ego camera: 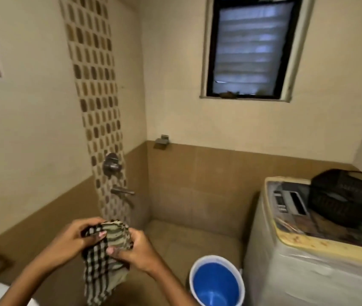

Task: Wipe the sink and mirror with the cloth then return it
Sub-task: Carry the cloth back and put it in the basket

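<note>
Low in the frame's lower left: checked black-and-beige cloth (107, 250), bunched on top, tail hanging limp, clamped between left hand (71, 241) and right hand (137, 252), both grips closed on it.

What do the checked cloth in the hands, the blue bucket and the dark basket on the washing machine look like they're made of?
The checked cloth looks like woven cotton: it hangs limp in soft folds. The blue bucket seems moulded plastic, smooth with a pale rim. The dark basket shows an open lattice, probably plastic, possibly wicker; blur leaves that open.
</note>
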A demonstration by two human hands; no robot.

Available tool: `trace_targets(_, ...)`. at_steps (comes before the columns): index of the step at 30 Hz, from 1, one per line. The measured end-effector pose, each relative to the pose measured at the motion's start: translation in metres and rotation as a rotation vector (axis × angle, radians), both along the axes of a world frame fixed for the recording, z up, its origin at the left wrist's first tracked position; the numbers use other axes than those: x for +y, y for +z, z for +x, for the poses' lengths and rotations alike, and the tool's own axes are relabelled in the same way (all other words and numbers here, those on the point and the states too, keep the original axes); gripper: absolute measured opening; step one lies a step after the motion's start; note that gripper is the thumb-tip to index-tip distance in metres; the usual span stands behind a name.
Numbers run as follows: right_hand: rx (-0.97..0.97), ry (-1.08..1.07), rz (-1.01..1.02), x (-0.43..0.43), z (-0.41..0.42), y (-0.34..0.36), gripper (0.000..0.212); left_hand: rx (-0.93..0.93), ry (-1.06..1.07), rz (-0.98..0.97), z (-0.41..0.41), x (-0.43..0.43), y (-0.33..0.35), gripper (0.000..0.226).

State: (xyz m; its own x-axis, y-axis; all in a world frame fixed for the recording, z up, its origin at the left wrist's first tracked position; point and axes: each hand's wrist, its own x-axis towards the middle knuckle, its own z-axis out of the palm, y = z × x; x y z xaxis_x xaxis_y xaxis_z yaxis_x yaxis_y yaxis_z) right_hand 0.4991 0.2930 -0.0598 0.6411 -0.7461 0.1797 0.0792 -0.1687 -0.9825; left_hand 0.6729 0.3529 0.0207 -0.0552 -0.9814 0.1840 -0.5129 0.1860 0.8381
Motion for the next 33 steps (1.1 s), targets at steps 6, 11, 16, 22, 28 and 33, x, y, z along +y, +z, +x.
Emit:
trace_targets(6, 0.108, -0.319, -0.096, -0.064, -0.170, 0.026, 0.034, 0.164, -0.163, 0.055, -0.143, -0.101, -0.005, 0.070)
trace_targets(11, 0.271, -0.590, -0.157, -0.105, -0.322, 0.038, 0.031, 0.334, -0.288, 0.091, -0.284, -0.180, -0.023, 0.086)
trace_targets(16, 0.358, -0.887, -0.238, -0.141, -0.476, 0.051, 0.036, 0.408, -0.354, 0.107, -0.453, -0.264, -0.026, 0.076)
trace_targets(22, 0.276, -1.165, -0.296, -0.161, -0.600, 0.065, 0.061, 0.255, -0.504, 0.029, -0.607, -0.343, -0.005, 0.071)
trace_targets(28, 0.364, -1.391, -0.265, -0.205, -0.667, 0.049, 0.028, -0.062, -0.667, -0.345, -0.710, -0.388, 0.003, 0.055)
trace_targets(33, 0.835, -1.210, -0.087, -0.232, -0.694, 0.030, 0.068, -0.468, -0.832, -0.413, -0.759, -0.415, -0.036, 0.043)
